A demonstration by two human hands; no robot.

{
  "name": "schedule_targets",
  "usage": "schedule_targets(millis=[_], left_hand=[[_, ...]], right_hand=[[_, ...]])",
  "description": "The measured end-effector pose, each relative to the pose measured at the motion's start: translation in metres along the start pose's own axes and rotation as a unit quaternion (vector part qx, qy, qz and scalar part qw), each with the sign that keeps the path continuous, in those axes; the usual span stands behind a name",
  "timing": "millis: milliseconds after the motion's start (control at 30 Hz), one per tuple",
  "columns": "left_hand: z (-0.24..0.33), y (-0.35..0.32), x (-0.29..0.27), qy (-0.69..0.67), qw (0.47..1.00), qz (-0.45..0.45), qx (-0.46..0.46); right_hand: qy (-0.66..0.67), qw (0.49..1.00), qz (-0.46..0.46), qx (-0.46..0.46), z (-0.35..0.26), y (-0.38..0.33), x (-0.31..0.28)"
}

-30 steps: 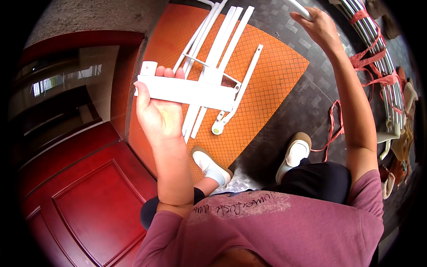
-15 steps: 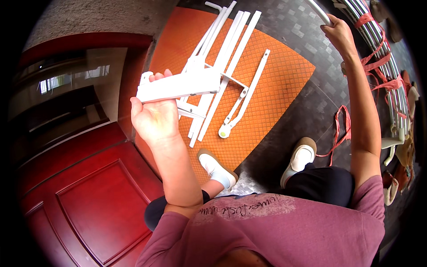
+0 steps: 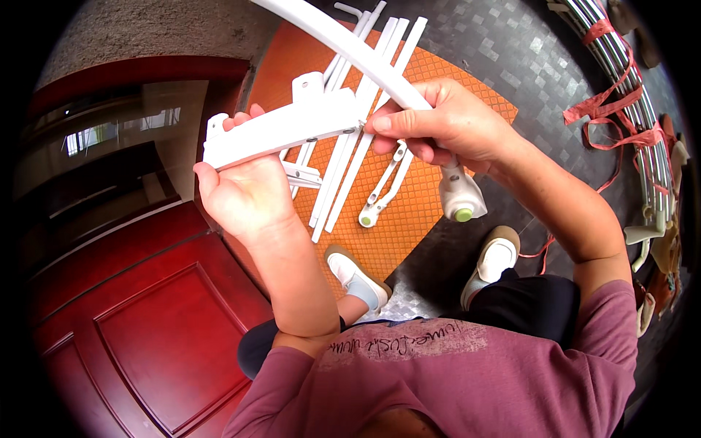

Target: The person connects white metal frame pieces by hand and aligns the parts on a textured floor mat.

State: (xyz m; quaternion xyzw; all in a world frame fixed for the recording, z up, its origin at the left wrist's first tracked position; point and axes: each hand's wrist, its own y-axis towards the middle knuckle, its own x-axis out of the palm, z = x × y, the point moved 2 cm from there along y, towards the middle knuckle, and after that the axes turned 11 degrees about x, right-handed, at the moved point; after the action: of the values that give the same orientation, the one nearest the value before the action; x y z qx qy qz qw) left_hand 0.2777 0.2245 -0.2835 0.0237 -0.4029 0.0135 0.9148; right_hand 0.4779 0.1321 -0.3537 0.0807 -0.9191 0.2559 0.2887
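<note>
On my left hand [image 3: 252,193] rests a flat white metal bracket [image 3: 281,131] with screw holes along its edge; my fingers and thumb curl around its left end. My right hand [image 3: 456,120] grips a curved white tube [image 3: 350,52], which slants from the upper left over the bracket. Below that hand hangs a white joint [image 3: 458,191] with a green button; its link to the tube is covered by the hand. The right thumb and forefinger meet at the bracket's right end, and whether they pinch something small there is unclear.
Several white tubes [image 3: 412,47] and a hinged white arm [image 3: 398,184] lie on an orange mat [image 3: 475,91]. A bundle of metal tubes [image 3: 624,77] tied with red strips lies at the right. A dark red cabinet [image 3: 171,350] stands close on my left.
My right hand has come in from the upper right to the bracket, bringing the curved tube and its green-buttoned joint along. The left hand has shifted slightly left with the bracket.
</note>
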Motion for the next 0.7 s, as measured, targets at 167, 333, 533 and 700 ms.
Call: schedule_targets(millis=[167, 333, 533, 700], left_hand=[[0.000, -0.004, 0.002, 0.013, 0.998, -0.052, 0.019], [0.001, -0.008, 0.005, 0.061, 0.994, -0.055, 0.068], [-0.004, -0.014, 0.012, 0.096, 0.990, -0.023, 0.102], [-0.004, -0.014, 0.012, 0.097, 0.990, -0.026, 0.103]], right_hand=[[0.004, 1.000, 0.001, -0.016, -0.002, -0.003, 0.006], [-0.057, 0.997, 0.042, -0.027, -0.008, -0.006, 0.009], [-0.114, 0.991, 0.060, -0.034, -0.005, -0.001, 0.010], [-0.138, 0.987, 0.069, -0.047, -0.011, -0.003, 0.011]])
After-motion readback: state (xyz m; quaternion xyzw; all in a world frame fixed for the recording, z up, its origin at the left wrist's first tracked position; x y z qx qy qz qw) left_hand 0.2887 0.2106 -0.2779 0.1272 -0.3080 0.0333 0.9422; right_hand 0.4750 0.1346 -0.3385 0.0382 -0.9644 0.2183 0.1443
